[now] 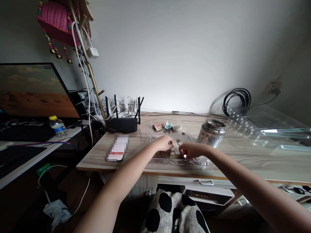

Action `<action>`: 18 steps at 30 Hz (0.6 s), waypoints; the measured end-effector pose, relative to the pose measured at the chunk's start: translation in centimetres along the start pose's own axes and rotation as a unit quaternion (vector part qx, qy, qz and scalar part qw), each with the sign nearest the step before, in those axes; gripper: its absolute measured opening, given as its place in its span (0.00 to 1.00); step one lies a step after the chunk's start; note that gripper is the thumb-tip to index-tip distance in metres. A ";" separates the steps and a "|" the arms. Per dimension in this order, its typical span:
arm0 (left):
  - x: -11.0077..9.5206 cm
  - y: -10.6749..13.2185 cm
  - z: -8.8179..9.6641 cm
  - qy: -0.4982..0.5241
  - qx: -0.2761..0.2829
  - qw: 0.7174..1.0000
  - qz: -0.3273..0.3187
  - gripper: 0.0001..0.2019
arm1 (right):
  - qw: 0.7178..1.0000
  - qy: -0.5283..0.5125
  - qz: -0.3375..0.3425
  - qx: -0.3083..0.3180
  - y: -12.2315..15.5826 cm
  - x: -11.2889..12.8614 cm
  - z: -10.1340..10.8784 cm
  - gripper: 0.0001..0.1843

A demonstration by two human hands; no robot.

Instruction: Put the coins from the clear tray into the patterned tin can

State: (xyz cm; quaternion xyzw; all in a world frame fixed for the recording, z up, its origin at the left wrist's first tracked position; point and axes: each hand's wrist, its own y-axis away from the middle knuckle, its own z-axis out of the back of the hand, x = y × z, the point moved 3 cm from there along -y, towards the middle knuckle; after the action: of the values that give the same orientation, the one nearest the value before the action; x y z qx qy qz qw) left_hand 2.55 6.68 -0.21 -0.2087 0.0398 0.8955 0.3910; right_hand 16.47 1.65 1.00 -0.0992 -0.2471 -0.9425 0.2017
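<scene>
Coins (pixel 172 157) dot a tray (pixel 188 137) on a desk (pixel 138 144) by the wall (pixel 170 64), left hand (pixel 166 143) and right hand (pixel 192 149) grips unclear

The wall (pixel 170 58) is brightly lit mid-frame, the corners dimmed. Deep shadow is seen beneath the counter (pixel 136 142), glare is caught by clear plastic (pixel 286 131), and the phone screen (pixel 118 147) is pixelated.

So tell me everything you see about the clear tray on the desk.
The tray is clear, apparently plastic, with a low front wall. It lies flat on the desk, left of a metal can. Coins lie mostly toward its near side, paper notes at the far end. The left hand and right hand are over it; contact is unclear.
</scene>
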 end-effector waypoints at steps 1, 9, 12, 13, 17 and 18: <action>0.0 0.0 0.0 0.012 -0.005 1.000 0.000 0.09 | 1.000 -0.009 0.003 0.008 0.0 0.1 -0.1 0.14; 0.6 -0.4 0.2 0.440 0.007 0.890 0.121 0.23 | 0.974 -0.162 0.041 -0.155 -1.6 1.1 2.3 0.08; 1.1 -0.6 0.2 0.575 0.097 0.798 0.151 0.27 | 0.952 -0.166 0.076 -0.245 -2.4 2.3 3.9 0.12; 1.3 -0.6 0.1 0.591 0.118 0.782 0.159 0.26 | 0.947 -0.154 0.076 -0.272 -2.4 2.6 4.2 0.12; 2.0 -0.8 0.0 0.580 0.117 0.782 0.196 0.18 | 0.962 -0.058 0.039 -0.264 -1.7 2.5 3.7 0.15; 2.0 -0.8 -0.1 0.570 0.118 0.789 0.198 0.17 | 0.975 -0.034 0.034 -0.219 -1.4 2.4 3.0 0.18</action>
State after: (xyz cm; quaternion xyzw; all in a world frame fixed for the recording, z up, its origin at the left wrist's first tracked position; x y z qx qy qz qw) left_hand 1.91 8.61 -1.05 -0.6215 0.4009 0.6597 0.1332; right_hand 13.99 3.54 3.69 -0.1808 -0.0380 -0.9626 0.1983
